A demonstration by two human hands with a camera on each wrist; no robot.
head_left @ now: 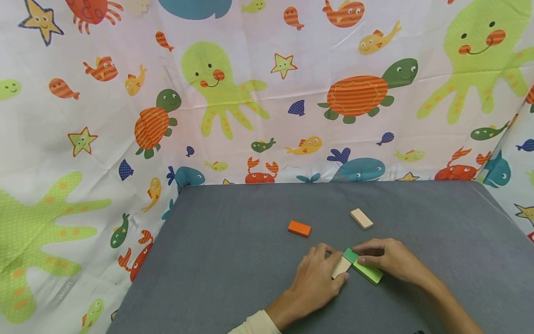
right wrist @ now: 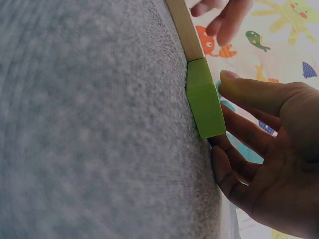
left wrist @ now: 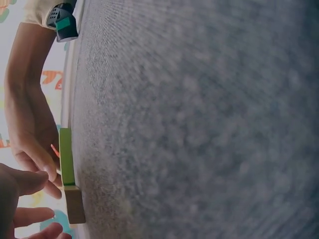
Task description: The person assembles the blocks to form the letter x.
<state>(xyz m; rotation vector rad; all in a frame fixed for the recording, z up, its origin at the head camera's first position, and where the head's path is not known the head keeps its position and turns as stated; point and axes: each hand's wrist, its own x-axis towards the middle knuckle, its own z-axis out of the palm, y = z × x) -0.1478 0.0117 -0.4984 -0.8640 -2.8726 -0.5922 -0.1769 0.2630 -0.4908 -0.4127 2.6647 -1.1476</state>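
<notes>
Green rectangular wooden block (head_left: 364, 267) lies flat on grey fabric worktop (head_left: 233, 260), near centre, end butted against plain pale wooden block (head_left: 341, 267) at its left. Step, as judged: lining up two blocks end to end. Right hand (head_left: 390, 260) fingers curled over green block's far edge, thumb at near side. Left hand (head_left: 318, 278) pinches pale block. Next move likely needs small nudge to square joint. Orange block (head_left: 299, 228) and second pale block (head_left: 361, 218) lie farther back, well apart.

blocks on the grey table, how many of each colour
orange block: 1
plain wood blocks: 2, one lying alone, one under the left hand
light green block: 1, at the right hand
dark green block: 1, next to the light green one
total: 5 blocks
</notes>
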